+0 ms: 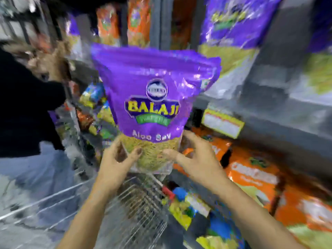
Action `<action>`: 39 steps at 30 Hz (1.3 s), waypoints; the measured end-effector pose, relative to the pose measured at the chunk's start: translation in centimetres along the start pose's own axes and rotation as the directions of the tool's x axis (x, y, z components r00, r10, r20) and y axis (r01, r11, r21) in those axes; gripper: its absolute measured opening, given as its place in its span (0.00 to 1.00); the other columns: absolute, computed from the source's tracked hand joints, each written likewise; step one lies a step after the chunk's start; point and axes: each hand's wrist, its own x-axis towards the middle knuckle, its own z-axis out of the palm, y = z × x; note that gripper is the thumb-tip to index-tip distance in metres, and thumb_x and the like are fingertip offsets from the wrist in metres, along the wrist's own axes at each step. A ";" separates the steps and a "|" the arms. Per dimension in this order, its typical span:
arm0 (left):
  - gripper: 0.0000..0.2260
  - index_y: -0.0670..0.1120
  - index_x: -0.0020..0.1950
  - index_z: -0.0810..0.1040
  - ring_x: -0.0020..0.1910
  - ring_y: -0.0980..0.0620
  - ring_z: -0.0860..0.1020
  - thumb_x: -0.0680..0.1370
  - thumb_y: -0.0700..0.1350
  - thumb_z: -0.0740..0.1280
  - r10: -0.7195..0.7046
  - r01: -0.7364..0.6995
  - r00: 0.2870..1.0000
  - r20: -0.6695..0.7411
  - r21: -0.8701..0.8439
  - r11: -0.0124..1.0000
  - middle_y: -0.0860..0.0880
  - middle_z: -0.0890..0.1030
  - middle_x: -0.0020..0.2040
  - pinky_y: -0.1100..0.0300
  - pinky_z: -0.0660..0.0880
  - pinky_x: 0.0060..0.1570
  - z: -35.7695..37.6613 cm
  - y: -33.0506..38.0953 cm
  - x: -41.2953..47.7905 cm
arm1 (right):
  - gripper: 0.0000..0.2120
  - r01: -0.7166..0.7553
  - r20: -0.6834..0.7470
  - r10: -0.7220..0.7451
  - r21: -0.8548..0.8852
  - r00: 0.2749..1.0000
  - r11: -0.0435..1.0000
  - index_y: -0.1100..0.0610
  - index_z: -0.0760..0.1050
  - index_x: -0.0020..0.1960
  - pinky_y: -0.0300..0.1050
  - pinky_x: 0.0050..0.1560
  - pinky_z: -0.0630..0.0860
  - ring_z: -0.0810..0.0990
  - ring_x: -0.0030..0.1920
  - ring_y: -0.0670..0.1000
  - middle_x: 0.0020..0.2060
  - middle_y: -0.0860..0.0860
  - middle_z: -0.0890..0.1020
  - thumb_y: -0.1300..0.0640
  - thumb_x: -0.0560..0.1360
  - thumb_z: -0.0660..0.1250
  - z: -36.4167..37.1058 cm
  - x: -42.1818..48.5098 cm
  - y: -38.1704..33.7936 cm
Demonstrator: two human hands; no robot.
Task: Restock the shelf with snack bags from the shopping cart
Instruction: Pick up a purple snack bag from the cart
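Note:
A purple Balaji Aloo Sev snack bag (pixel 152 97) is upright in the middle of the view, above the wire shopping cart (pixel 136 200). My left hand (pixel 116 162) grips its clear lower left corner. My right hand (pixel 195 157) holds the lower right side, thumb on the front. The grey shelf (pixel 265 97) stands to the right, with purple bags (pixel 231 24) on the upper level and orange bags (pixel 251 169) below. The picture is blurred by motion.
Another person in a dark top (pixel 23 105) stands at the left, a hand (pixel 48 63) raised near the cart's far end. More mixed snack bags (pixel 95 105) lie in the cart. A yellow price tag (pixel 222 123) hangs on the shelf edge. Yellow and blue packs (pixel 185 205) sit low right.

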 end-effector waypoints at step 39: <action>0.33 0.52 0.78 0.52 0.72 0.49 0.68 0.78 0.52 0.66 -0.124 0.285 0.681 0.722 -0.106 0.953 0.47 0.68 0.75 0.47 0.60 0.75 34.1 6.5 20.3 | 0.24 -0.372 -0.652 0.071 -0.336 0.755 0.865 0.51 0.79 0.52 0.45 0.42 0.74 0.81 0.44 0.54 0.45 0.52 0.85 0.34 0.68 0.69 -29.1 6.6 4.5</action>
